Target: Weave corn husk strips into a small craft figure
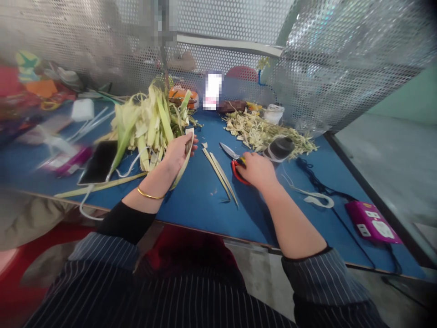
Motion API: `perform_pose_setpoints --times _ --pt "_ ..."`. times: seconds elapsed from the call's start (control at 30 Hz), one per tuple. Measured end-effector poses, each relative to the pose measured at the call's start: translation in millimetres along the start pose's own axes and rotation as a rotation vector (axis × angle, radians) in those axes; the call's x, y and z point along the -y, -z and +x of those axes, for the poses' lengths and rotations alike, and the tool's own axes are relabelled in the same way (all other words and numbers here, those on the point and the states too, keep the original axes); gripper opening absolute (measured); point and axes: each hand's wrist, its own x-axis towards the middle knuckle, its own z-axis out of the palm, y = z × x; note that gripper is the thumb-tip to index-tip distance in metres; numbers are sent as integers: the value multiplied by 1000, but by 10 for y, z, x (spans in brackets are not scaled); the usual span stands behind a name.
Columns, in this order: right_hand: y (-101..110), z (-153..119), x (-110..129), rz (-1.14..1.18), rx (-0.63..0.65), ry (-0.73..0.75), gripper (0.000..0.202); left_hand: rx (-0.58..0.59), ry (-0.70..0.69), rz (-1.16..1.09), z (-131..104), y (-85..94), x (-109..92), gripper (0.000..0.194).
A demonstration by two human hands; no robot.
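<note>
My left hand (177, 155) is closed around a long pale husk strip (185, 166), which hangs down past the palm towards the wrist. My right hand (256, 169) grips the scissors (230, 151) by their red handles, low over the blue table (201, 214); the blades point away and to the left. Between my hands lie a few narrow cut husk strips (218, 175). Just behind my left hand rises a big heap of pale green corn husks (146, 118). A dark spool of thread (280, 148) is beside my right hand.
Dried husk scraps (259, 130) are piled at the back right. A purple power strip (373, 223) with black cords lies at the right edge. On the left are a phone (99, 163) and a white cable (85, 207). A perforated metal screen (232, 27) borders the back.
</note>
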Motion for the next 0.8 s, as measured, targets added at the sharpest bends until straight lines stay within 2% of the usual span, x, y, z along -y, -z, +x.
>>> perform_pose_setpoints --times 0.1,0.2,0.33,0.4,0.43,0.53,0.6,0.67,0.8 --pt "50 -6 95 7 -131 84 33 6 15 -19 -29 -26 6 17" --pt "79 202 253 166 -171 111 31 1 56 -22 -55 -66 36 16" --pt "-3 793 568 273 10 101 30 47 38 -26 -92 -91 65 14" --pt "-88 1089 735 282 149 -2 31 49 21 -35 -105 -94 79 15" --pt "-130 1207 810 299 184 -50 31 45 13 -50 -106 -96 89 16" --pt "-203 1412 947 333 204 -49 28 50 -15 -118 -89 -99 135 19" --pt "-179 1442 919 359 195 -39 23 65 -28 -135 -71 -98 171 20" --pt "-94 1419 774 379 146 -76 23 74 -32 -131 -56 -96 201 22" --pt "150 1243 313 324 -103 -358 36 76 -82 -95 -49 -96 236 20"
